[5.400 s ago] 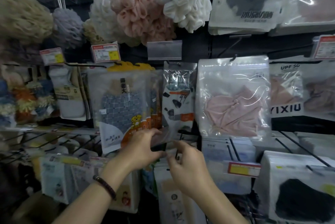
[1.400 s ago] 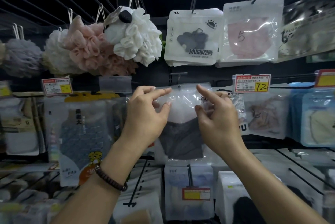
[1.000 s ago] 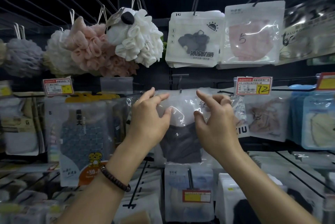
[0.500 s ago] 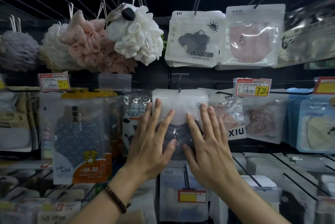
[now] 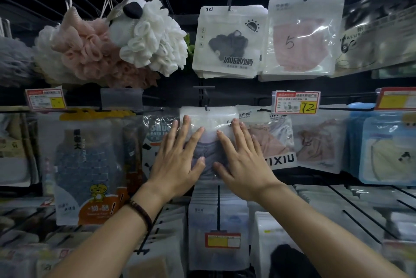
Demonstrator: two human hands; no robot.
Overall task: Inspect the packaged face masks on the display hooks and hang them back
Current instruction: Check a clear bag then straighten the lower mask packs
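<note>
From your head camera, your left hand [image 5: 177, 160] and right hand [image 5: 243, 160] lie flat, fingers spread, pressing a bagged gray mask [image 5: 208, 142] hanging on its hook [image 5: 205, 103] mid-rack, between a bath towel pack [image 5: 157, 133] on the left and a pink mask pack [image 5: 270, 140] on the right. The bag looks light, floppy and slick; pinch its stiffer top edge near the hole.

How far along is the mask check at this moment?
Done: the grey mask packet hangs on its hook. In hand: the left hand and right hand press it flat with straight fingers. Left: letting go; whether neighbours like the pink mask packet need inspecting cannot be told.
</note>
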